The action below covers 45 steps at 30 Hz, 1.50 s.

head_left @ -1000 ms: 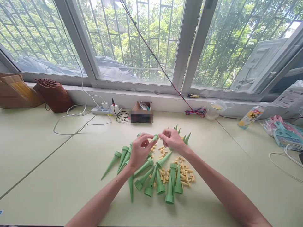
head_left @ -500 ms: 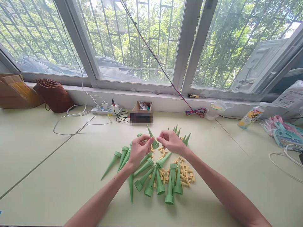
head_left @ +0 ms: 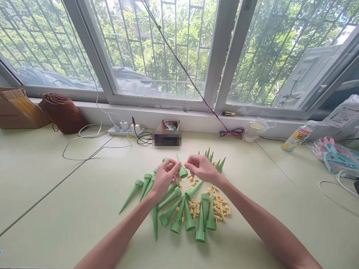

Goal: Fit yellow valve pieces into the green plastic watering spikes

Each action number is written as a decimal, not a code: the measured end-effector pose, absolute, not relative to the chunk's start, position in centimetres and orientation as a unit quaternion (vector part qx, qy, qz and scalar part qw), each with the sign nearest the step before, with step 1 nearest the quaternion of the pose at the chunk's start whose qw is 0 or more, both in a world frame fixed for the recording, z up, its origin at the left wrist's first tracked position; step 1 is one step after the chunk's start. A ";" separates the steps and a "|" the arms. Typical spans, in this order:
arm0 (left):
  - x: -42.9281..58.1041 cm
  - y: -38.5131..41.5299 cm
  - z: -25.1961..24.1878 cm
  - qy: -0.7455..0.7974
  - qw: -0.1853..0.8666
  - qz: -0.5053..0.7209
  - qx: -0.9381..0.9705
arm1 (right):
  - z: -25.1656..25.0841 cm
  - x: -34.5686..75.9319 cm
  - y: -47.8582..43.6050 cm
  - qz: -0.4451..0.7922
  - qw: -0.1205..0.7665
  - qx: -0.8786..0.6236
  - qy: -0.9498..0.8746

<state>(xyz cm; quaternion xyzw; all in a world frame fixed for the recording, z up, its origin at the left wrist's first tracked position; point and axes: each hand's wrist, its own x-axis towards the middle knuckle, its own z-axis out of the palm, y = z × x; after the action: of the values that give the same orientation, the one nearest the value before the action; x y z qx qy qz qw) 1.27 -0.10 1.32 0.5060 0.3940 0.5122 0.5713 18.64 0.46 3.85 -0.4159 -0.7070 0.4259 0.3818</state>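
My left hand (head_left: 167, 175) pinches a green watering spike (head_left: 183, 173) by its side, with the point upward and the wide collar downward. Close beside it, my right hand (head_left: 202, 166) is closed in a pinch at the spike's side. A pale yellow bit, seemingly a small yellow valve (head_left: 185, 163), shows at its fingertips; most of it is hidden. Below both hands lie several more green spikes (head_left: 169, 214), pointing various ways. Among them is a loose heap of small yellow valves (head_left: 221, 205).
More green spikes stand point up (head_left: 221, 164) behind my right hand. Along the window sill are a power strip (head_left: 120, 130), a small open box (head_left: 168, 127), a bundled cable (head_left: 232, 132) and a bottle (head_left: 298, 137). A brown bag (head_left: 63, 114) sits at the left.
The spike in my left hand has tilted and dropped slightly, its collar turning more toward me. My right fingers stay close to its side. The spikes on the table have not moved.
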 end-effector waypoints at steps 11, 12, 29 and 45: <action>1.1 -0.6 1.2 0.394 0.320 0.526 0.682 | 3.0 18.6 1.5 0.497 0.473 -0.434 -0.585; 1.1 -0.6 1.1 0.389 0.306 0.528 0.690 | 3.0 18.6 1.5 0.499 0.473 -0.434 -0.582; 1.3 -0.5 0.7 0.393 0.426 0.554 0.597 | 3.9 18.4 0.8 0.470 0.423 -0.453 -0.629; 1.3 -0.2 1.2 0.384 0.589 0.504 0.502 | 3.7 18.7 0.7 0.396 0.407 -0.437 -0.698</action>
<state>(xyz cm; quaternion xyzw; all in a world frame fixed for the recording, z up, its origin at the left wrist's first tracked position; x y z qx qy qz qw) 1.28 -0.25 1.18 0.5019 0.3836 0.5042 0.5888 18.66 0.74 3.72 -0.4372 -0.6976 0.3962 0.4066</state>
